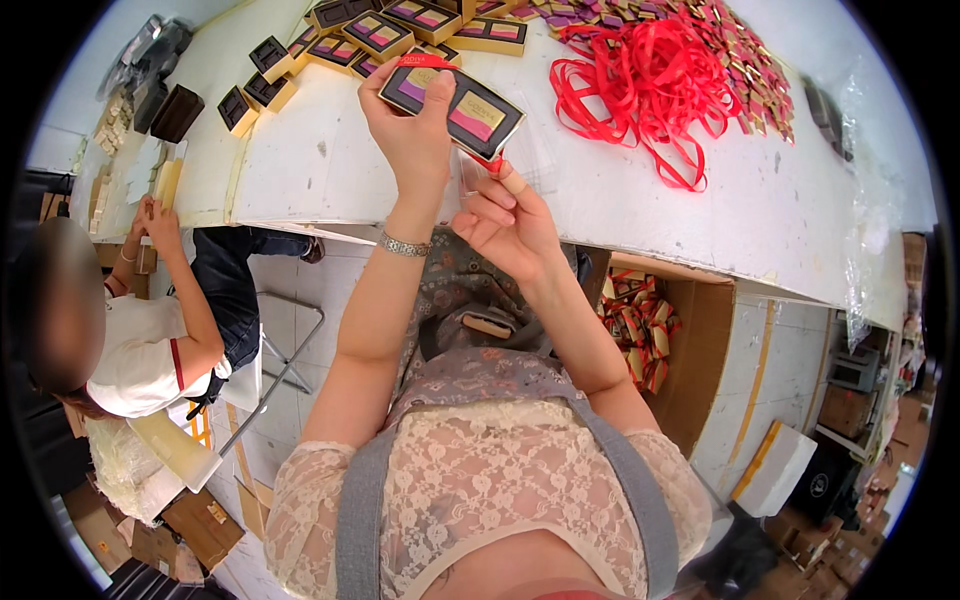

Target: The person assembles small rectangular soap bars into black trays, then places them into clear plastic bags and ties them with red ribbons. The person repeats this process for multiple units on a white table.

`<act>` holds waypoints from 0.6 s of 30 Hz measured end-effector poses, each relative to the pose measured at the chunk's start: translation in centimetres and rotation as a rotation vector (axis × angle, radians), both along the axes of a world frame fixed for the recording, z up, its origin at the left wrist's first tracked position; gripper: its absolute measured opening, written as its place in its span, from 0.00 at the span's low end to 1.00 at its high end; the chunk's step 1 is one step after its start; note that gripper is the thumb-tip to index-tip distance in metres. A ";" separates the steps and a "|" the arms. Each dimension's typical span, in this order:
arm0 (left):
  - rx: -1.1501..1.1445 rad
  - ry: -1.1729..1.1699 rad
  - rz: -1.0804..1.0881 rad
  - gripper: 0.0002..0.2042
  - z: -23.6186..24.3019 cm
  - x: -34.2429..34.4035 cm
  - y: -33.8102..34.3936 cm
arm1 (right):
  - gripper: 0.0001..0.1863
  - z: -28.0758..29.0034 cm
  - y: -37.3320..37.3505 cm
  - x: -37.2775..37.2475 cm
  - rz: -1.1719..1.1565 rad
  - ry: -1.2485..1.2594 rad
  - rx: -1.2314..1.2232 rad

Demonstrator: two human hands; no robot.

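My left hand point(418, 140) grips a small dark box with a gold edge point(443, 96), its thumb lying across the top. Two wrapped pieces, in gold with purple and pink, show in the box's windows. A red ribbon point(425, 62) runs over the box's far left corner, and red also shows at its near right corner. There my right hand point(508, 222) is closed, fingertips pinched at the ribbon just below the box. Clear plastic pieces point(535, 160) lie on the table beneath and right of the box.
Red ribbons point(640, 85) lie heaped on the white table point(330, 185), before many small wrapped pieces point(755, 80). Filled boxes point(375, 35) and empty trays point(268, 60) sit at the far left. A carton point(705, 350) stands below the table; a co-worker point(150, 345) sits at left.
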State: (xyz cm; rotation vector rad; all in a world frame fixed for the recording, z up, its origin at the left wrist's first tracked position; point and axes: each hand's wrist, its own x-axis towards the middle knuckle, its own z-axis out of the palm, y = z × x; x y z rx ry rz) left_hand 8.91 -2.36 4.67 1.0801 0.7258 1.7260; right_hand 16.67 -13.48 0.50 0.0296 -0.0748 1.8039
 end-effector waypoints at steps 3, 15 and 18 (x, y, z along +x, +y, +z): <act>0.172 0.081 0.019 0.26 0.3 0.2 -0.7 | 0.08 0.2 -0.4 0.5 -0.010 0.122 -0.038; -0.031 -0.083 -0.085 0.23 -0.8 1.1 0.2 | 0.07 0.9 0.6 2.0 0.018 -0.040 -0.108; -0.025 -0.094 -0.133 0.23 -0.1 1.6 -0.5 | 0.07 1.6 -0.4 2.1 0.065 0.059 -0.053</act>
